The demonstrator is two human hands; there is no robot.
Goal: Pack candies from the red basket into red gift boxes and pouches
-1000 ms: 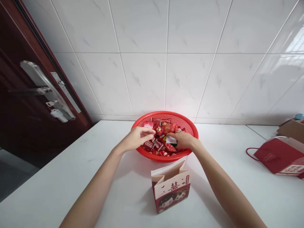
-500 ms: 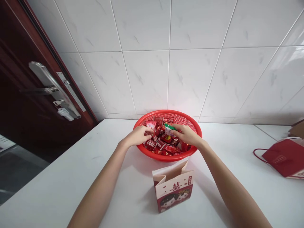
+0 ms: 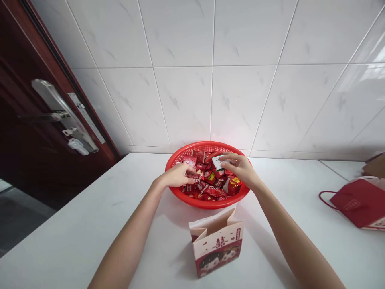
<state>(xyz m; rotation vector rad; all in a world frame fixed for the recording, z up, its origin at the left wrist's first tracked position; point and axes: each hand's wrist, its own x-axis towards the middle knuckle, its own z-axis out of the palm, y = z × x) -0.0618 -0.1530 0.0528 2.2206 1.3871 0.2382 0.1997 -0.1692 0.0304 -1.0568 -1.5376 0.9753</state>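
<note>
A red plastic basket (image 3: 207, 205) is filled with wrapped candies (image 3: 215, 190), mostly red. My left hand (image 3: 179, 176) reaches over its left side, thumb and fingers closed on a small red candy packet (image 3: 195, 179). Over the right side, my right hand (image 3: 240, 167) grips a white and green packet (image 3: 219, 162) between thumb and fingers. In front of the basket stands an upright paper gift bag (image 3: 217, 245), its top open, with red and cream printing and two cartoon figures.
All of this rests on a white countertop (image 3: 126, 224) against a tiled wall (image 3: 183, 104). On the right lies a red bag with a cord handle (image 3: 356, 202), with a brown box (image 3: 374, 167) behind it. A dark red door (image 3: 18, 92) with keys in its lock stands left.
My left hand has moved slightly right and down among the candies and now pinches a red packet. The packet in my right hand has turned, showing more of its white face.
</note>
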